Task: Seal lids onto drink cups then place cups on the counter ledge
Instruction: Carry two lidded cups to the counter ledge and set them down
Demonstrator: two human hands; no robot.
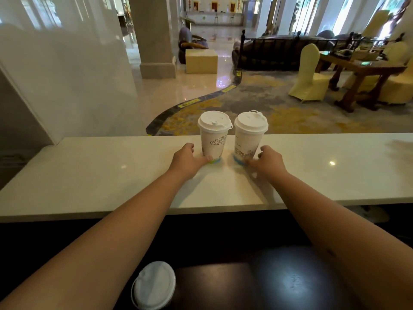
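Note:
Two white paper cups with white lids stand upright side by side near the far edge of the pale counter ledge [93,175]. The left cup [214,139] has a cloud drawing; the right cup [248,139] has a skyline drawing. My left hand [186,161] rests on the ledge at the left cup's base, thumb touching it, fingers apart. My right hand [269,161] sits at the right cup's base, slightly blurred, fingers loosely curled beside it. A third lidded cup [154,285] stands on the dark lower counter, close to my left forearm.
The dark lower counter [257,285] lies below the ledge. Beyond the ledge are a lobby floor, a pillar [154,36], covered chairs [309,74] and a wooden table [366,70]. A white wall panel [67,74] bounds the ledge's left end.

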